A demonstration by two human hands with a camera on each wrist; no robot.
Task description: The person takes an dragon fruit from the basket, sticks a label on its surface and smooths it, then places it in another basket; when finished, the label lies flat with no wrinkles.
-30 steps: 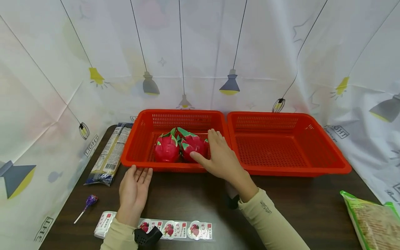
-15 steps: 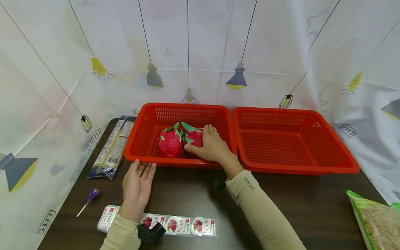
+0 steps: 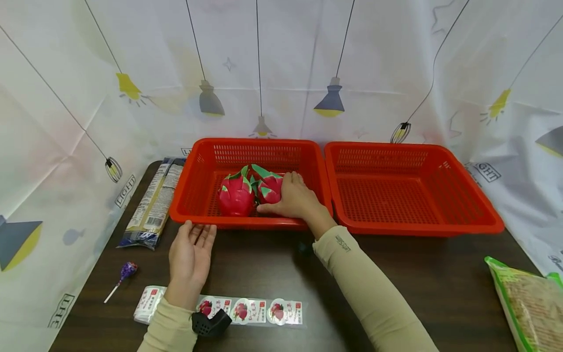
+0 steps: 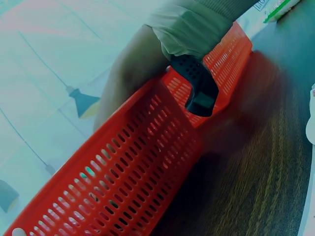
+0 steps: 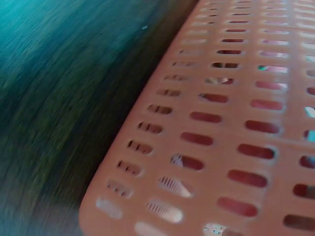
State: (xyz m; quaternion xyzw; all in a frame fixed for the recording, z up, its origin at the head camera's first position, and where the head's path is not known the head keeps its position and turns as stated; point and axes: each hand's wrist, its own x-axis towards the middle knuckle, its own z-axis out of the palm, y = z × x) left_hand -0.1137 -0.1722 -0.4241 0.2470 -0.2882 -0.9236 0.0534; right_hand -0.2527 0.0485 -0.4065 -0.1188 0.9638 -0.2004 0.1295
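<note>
Two dragon fruits are in the left red basket (image 3: 246,224). The left dragon fruit (image 3: 236,196) is fully visible; the right dragon fruit (image 3: 270,188) is partly covered by my right hand (image 3: 295,198). That hand reaches over the front rim and grips the right fruit from its right side, thumb in front. My left hand (image 3: 190,256) lies palm up, fingertips at the front rim near the left corner. In the left wrist view, a fingertip (image 4: 18,232) shows at the rim. The right wrist view has the slotted basket wall (image 5: 231,123), with neither hand visible.
Another red basket (image 3: 418,230) adjoins on the right. A sticker roll (image 3: 149,304) with its strip of labels (image 3: 250,311) lies in front. A lollipop (image 3: 127,270) and a long packet (image 3: 154,208) are at left, a green-edged bag (image 3: 528,298) at right.
My right hand has moved down and left onto the right dragon fruit and now grips it. My left hand keeps its place at the rim. The head view has shifted slightly.
</note>
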